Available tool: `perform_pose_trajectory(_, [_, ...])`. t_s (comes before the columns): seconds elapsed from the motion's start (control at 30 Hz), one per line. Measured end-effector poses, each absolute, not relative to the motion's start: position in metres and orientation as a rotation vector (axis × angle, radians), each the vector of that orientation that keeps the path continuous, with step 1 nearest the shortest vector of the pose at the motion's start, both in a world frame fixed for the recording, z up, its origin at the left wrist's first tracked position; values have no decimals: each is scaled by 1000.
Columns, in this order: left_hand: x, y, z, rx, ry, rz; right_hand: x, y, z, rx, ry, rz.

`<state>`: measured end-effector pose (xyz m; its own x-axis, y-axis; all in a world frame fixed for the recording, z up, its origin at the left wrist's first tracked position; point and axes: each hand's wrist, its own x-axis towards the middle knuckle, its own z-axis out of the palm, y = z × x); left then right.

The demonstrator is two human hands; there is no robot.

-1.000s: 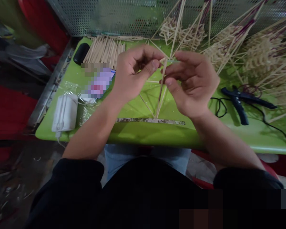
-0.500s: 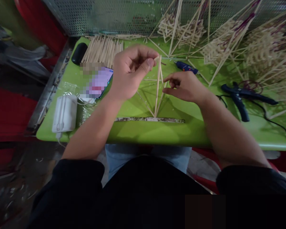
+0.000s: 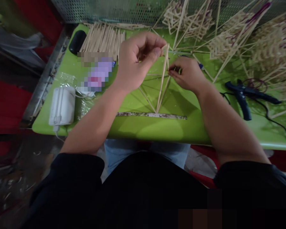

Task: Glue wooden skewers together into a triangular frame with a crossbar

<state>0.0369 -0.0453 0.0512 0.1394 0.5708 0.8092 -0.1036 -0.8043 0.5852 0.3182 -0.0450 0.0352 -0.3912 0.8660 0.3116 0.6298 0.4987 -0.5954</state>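
Observation:
My left hand [image 3: 135, 62] pinches the top of a thin bamboo stick frame [image 3: 162, 81] that rises from a flat wooden strip [image 3: 152, 115] on the green table [image 3: 145, 128]. My right hand [image 3: 187, 74] is lower, to the right of the frame, its fingertips closed near one of the sticks; a blue glue gun [image 3: 200, 65] lies mostly hidden behind it. Whether the right hand grips a stick or the gun cannot be told.
A pile of loose bamboo sticks [image 3: 103, 39] lies at the back left beside a black mouse [image 3: 77, 41]. A white power bank [image 3: 62, 106] sits at the left edge. Black cutters [image 3: 243, 95] with a cable lie right. Finished stick structures [image 3: 264, 47] crowd the back right.
My right hand dropped from the top of the frame and moved back toward the blue glue gun. My left hand kept its pinch on the frame's top. The view shifted slightly.

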Motion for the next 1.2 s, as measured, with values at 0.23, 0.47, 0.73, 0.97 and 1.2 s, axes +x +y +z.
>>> perform_pose_trajectory(0.23, [45, -45, 48, 1879, 418, 1752, 326, -32, 24, -1208, -2245, 503])
perform_pose_trajectory(0.47, [24, -28, 35, 1911, 570, 1535, 334, -21, 10, -1275, -2249, 449])
perform_pose_trajectory(0.73, [-63, -28, 42, 2035, 1458, 537, 335, -26, 11, -1334, -2298, 397])
perform_pose_trajectory(0.97, [-48, -28, 40, 1988, 1658, 342, 330, -30, 12, -1293, -2353, 360])
perform_pose_trajectory(1.2, [-30, -53, 78, 1865, 1736, 503, 331, -31, 10, -1288, -2115, 468])
